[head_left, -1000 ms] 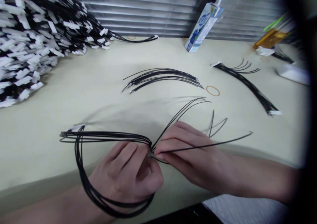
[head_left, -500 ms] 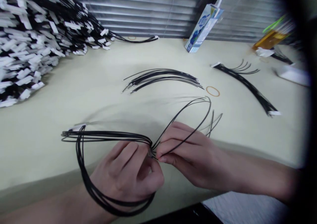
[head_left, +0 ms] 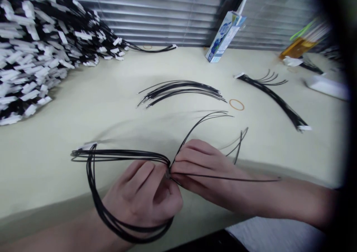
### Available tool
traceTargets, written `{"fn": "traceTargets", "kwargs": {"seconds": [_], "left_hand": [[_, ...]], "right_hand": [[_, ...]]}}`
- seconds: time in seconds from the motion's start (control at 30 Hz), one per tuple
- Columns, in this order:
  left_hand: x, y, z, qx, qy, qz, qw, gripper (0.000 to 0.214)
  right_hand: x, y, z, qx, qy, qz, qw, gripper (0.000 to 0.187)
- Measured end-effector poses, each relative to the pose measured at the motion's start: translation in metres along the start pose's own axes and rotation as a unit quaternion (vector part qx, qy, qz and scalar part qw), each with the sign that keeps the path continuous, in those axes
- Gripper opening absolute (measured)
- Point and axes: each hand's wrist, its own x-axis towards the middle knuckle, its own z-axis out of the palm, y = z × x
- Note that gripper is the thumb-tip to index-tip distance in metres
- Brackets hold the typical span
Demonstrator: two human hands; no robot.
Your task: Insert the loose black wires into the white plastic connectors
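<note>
Closed around a looped bundle of black wires (head_left: 96,190), my left hand (head_left: 147,194) also pinches a small connector (head_left: 167,173) at its fingertips, mostly covered. A white connector (head_left: 87,146) sits at the bundle's far left end. My right hand (head_left: 206,168) presses its fingers together against the small connector, gripping black wire there. One thin black wire (head_left: 231,178) runs from these fingertips back over my right hand and wrist. Several other wire ends (head_left: 198,123) fan up and right from between the hands.
Loose cut wires (head_left: 181,86) lie behind my hands, beside a rubber band (head_left: 236,104). A finished-looking black wire harness (head_left: 275,97) rests to the right. A large pile of harnesses (head_left: 30,55) fills the left. A drink carton (head_left: 224,36) stands by the blinds (head_left: 156,14).
My right fingertips have moved left, up against the small connector. The wire that arched in a loop above my right hand now lies nearly straight across it, its end free near the wrist.
</note>
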Motion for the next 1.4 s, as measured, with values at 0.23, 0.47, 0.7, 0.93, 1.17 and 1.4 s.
{"fn": "traceTargets", "kwargs": {"seconds": [0.23, 0.47, 0.7, 0.93, 1.17, 1.4], "left_hand": [[-0.013, 0.002, 0.007, 0.0, -0.001, -0.011, 1.0, 0.023], [-0.018, -0.001, 0.008, -0.033, -0.008, -0.03, 0.999, 0.033], [-0.019, -0.005, 0.008, -0.008, -0.018, -0.012, 1.0, 0.031], [-0.017, -0.005, 0.009, -0.025, -0.013, -0.004, 1.0, 0.035], [-0.02, -0.005, 0.012, -0.013, -0.006, 0.004, 1.0, 0.033], [-0.017, 0.0, 0.012, -0.017, 0.011, -0.019, 1.0, 0.029]], "right_hand": [[0.007, 0.026, -0.021, 0.307, 0.185, 0.268, 0.894, 0.012], [-0.031, 0.142, -0.079, 0.083, 0.263, 0.388, 0.88, 0.029], [-0.054, 0.165, -0.089, -0.163, 0.098, 0.413, 0.891, 0.01], [-0.05, 0.157, -0.08, -0.295, 0.009, 0.398, 0.869, 0.014], [-0.043, 0.15, -0.086, -0.354, 0.021, 0.37, 0.859, 0.025], [-0.041, 0.14, -0.091, -0.296, 0.052, 0.373, 0.878, 0.021]]}}
